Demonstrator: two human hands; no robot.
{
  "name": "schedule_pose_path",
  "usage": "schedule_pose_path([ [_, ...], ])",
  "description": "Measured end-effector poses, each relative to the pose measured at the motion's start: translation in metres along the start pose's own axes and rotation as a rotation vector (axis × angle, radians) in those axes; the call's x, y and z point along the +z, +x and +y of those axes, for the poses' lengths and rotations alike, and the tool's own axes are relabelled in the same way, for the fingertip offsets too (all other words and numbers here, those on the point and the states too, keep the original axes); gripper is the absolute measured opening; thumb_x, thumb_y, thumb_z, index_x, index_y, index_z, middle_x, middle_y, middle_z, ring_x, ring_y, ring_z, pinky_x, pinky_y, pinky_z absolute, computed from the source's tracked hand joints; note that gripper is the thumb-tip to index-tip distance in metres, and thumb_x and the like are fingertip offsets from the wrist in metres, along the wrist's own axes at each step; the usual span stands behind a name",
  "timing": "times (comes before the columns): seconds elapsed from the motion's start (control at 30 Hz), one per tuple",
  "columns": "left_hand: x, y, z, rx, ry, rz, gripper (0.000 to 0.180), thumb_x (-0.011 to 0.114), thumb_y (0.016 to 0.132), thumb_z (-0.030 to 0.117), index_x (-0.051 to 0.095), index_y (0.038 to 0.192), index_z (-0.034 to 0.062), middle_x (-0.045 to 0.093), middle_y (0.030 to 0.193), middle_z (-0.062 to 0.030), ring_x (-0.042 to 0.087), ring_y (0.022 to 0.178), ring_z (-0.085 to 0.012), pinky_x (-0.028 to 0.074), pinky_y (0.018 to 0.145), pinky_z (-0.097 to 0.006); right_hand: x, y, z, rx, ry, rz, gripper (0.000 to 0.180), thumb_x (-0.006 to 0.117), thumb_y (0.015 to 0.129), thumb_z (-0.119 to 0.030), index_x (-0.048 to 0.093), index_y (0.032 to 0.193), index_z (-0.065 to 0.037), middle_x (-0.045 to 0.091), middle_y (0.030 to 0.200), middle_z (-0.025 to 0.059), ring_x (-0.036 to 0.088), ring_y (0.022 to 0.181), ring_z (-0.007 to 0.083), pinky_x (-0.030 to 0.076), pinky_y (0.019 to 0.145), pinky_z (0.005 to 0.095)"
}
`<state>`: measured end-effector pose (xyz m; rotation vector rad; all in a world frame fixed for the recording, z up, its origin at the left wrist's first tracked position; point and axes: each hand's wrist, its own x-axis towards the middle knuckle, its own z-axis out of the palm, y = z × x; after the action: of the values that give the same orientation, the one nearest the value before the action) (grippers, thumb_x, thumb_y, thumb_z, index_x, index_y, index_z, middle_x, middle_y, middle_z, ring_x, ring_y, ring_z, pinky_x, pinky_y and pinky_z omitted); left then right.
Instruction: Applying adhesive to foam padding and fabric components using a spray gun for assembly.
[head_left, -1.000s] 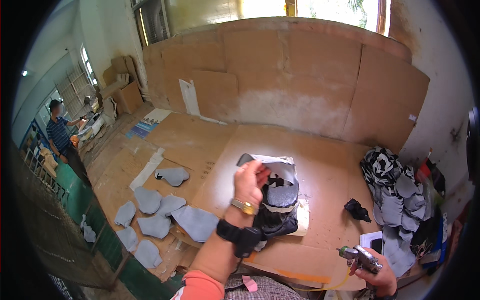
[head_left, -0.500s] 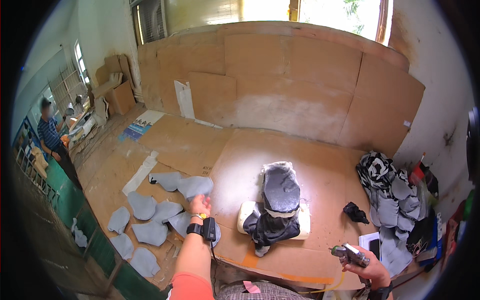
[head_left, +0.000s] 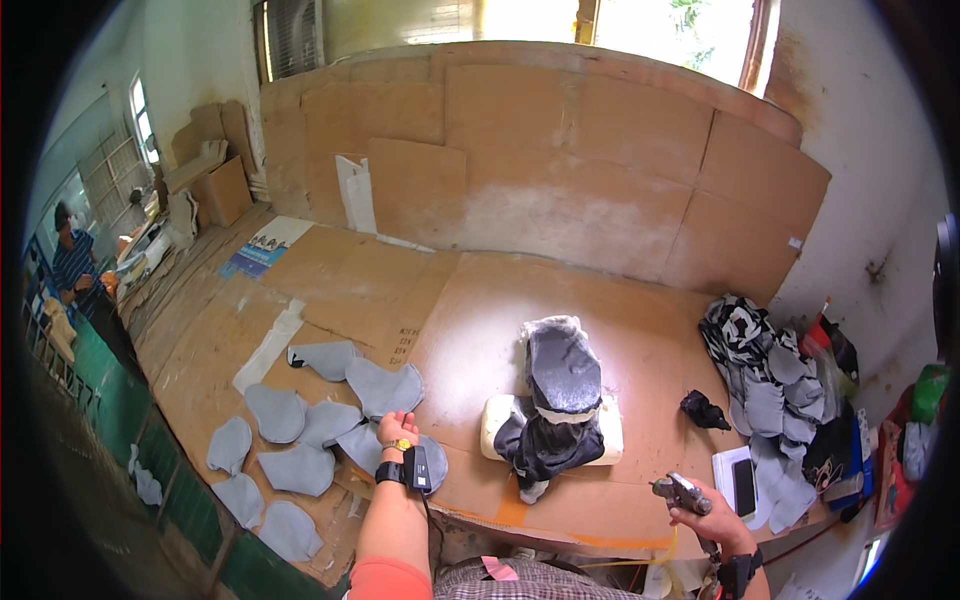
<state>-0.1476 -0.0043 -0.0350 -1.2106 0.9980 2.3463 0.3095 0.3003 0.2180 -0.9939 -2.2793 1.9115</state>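
Observation:
My left hand (head_left: 398,430), with a watch (head_left: 402,444) at the wrist, pinches the near edge of a grey shaped pad (head_left: 385,386). Several like pads, such as this rounded grey pad (head_left: 275,412), lie around it on the cardboard. In my right hand (head_left: 708,518) is a small metal spray gun (head_left: 684,492), held over the table's front edge, with a yellow hose below. Between my hands stands a cream block (head_left: 500,420) with black fabric (head_left: 550,440) draped over it. A dark grey cupped piece with a whitish rim (head_left: 565,370) rests on top.
Cardboard covers the table (head_left: 480,300) and stands as a back wall (head_left: 570,160). At the right are a phone (head_left: 744,488), a crumpled black cloth (head_left: 705,410) and a heap of striped fabric and grey pads (head_left: 765,365). A person (head_left: 80,270) stands far left.
The grey pad at my left hand has turned and shifted slightly toward me. My right hand has moved a little left with the spray gun. The view has shifted slightly.

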Motion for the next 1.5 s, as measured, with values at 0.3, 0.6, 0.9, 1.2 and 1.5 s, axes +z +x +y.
schedule_pose_path([
  [0.3, -0.008, -0.092, -0.035, 0.095, 0.193, -0.47, 0.019, 0.063, 0.087, 0.027, 0.054, 0.095, 0.0125, 0.059, 0.085, 0.0009, 0.056, 0.069, -0.015, 0.046, 0.063, -0.029, 0.014, 0.064, 0.09, -0.051, -0.524, 0.415, 0.065, 0.068, 0.076, -0.021, 0.039, 0.134, -0.009, 0.056, 0.117, 0.0213, 0.057, 0.107, 0.037, 0.047, 0.086, 0.0418],
  [0.6, 0.004, -0.17, -0.004, 0.182, 0.231, -0.606, 0.019, 0.059, 0.088, 0.017, 0.061, 0.093, -0.0014, 0.065, 0.09, -0.0132, 0.063, 0.084, -0.0244, 0.052, 0.071, -0.034, -0.085, 0.165, 0.133, -0.262, -0.712, 0.591, 0.035, 0.066, 0.071, -0.022, 0.063, 0.102, -0.003, 0.06, 0.095, 0.0221, 0.057, 0.09, 0.0401, 0.048, 0.082, 0.0456],
  [0.9, 0.06, -0.221, -0.078, 0.392, 0.413, -0.395, 0.01, 0.054, 0.089, 0.012, 0.057, 0.093, 0.0028, 0.06, 0.084, -0.0078, 0.058, 0.074, -0.0197, 0.049, 0.071, -0.031, -0.315, 0.223, 0.137, -0.363, -1.142, 1.059, 0.044, 0.075, 0.065, -0.02, 0.054, 0.1, -0.002, 0.054, 0.105, 0.0162, 0.048, 0.105, 0.0352, 0.036, 0.095, 0.0472],
  [1.2, 0.098, -0.248, -0.116, 0.524, 0.468, -0.392, 0.03, 0.058, 0.085, 0.015, 0.05, 0.114, 0.01, 0.062, 0.076, -0.0006, 0.058, 0.061, -0.0143, 0.048, 0.061, -0.027, -0.33, 0.206, 0.146, 0.093, -1.172, 0.891, 0.05, 0.076, 0.068, -0.038, 0.058, 0.099, -0.003, 0.061, 0.099, 0.0146, 0.054, 0.097, 0.0294, 0.034, 0.092, 0.0441],
  [1.5, 0.09, -0.261, -0.121, 0.496, 0.492, -0.414, 0.031, 0.057, 0.084, 0.011, 0.049, 0.114, 0.0082, 0.062, 0.076, -0.0015, 0.058, 0.061, -0.0145, 0.049, 0.06, -0.026, -0.363, 0.198, 0.166, 0.344, -0.729, 0.775, 0.03, 0.063, 0.078, -0.032, 0.066, 0.09, -0.005, 0.067, 0.094, 0.0179, 0.063, 0.095, 0.0363, 0.042, 0.089, 0.0527],
])
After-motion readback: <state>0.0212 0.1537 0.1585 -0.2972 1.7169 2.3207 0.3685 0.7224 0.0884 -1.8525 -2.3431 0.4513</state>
